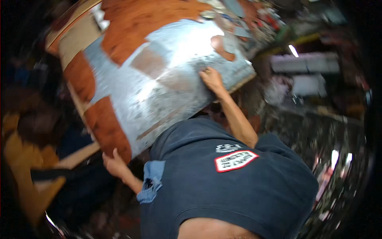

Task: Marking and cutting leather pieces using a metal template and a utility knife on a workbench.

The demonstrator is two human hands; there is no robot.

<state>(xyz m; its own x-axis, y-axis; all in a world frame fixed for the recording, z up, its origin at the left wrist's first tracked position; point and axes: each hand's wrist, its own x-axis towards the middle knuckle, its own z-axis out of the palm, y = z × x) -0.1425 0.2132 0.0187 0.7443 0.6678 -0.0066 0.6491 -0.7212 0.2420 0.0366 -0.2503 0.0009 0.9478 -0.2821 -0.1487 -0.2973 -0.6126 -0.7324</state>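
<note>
A table topped with a shiny metal sheet (pixel 135 91) is tilted across the view in front of me. My right hand (pixel 212 79) rests on the metal near its right end with the fingers curled closed; whether anything small is in them is hidden. At the lower left corner, my left hand (pixel 115 164) is beside the end of a long reddish-brown leather piece (pixel 106 123). Its thumb and fingers are apart, and blur softens their contact with the leather. A large brown leather piece (pixel 131 28) covers the table's far part.
Another brown leather piece (pixel 80 77) lies along the left edge, and a small brown scrap (pixel 223 47) toward the right. Mixed clutter (pixel 254 20) heaps beyond the far right corner. Yellowish-brown pieces (pixel 30 159) are at the far left, near a wooden bar (pixel 77 155).
</note>
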